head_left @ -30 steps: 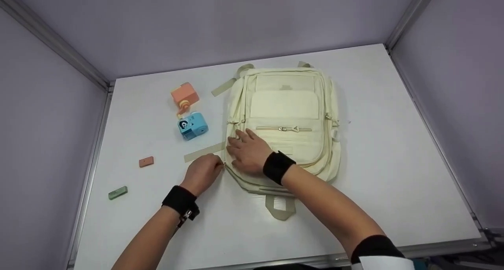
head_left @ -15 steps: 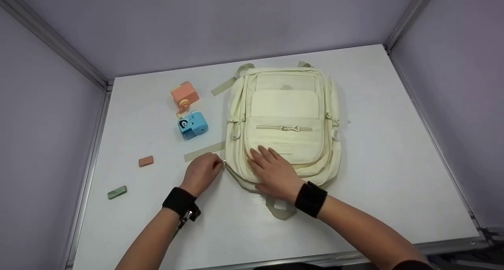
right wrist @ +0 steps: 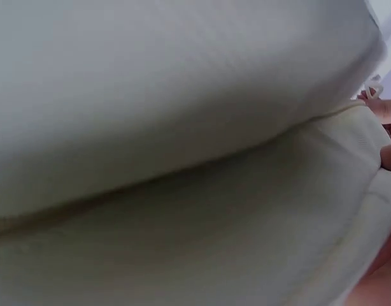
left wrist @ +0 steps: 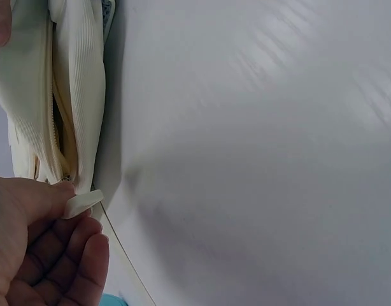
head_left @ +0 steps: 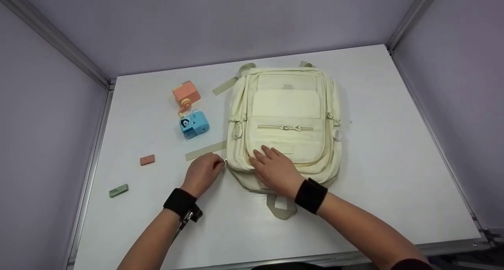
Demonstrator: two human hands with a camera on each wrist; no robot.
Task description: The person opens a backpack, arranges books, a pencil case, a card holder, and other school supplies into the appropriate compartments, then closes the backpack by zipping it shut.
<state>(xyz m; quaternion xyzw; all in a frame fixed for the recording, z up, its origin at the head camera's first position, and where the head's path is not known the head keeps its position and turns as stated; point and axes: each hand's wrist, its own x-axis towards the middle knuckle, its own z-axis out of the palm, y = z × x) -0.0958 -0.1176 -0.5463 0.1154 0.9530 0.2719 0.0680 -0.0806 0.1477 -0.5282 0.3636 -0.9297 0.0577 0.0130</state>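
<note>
Head view: bag lies front up on the counter, centre of frame, bottom end toward the lower edge. Left hand is at the bag's lower left side, thumb and forefinger together at its edge. Right hand rests on the bag's lower front, fingers fairly straight, slightly apart, not gripping. Black band on each wrist. Loose strap sticks out left of the bag, just above the left hand; loop below the bag's bottom end. Orange gadget and blue gadget sit close together, left of the bag in the upper half. Pink block further left, green block below it.

Left wrist view: bag fills the upper left. Zip runs down it, partly gaping. Thumb and forefinger clamped on the white pull at the zip's lower end; other fingers curled underneath. A fingertip touches the bag at the upper left edge.

Right wrist view: mostly pale fabric, blurred, dark fold running across. Some fingers at the right edge, cut off; can't tell their grip from here.
</note>
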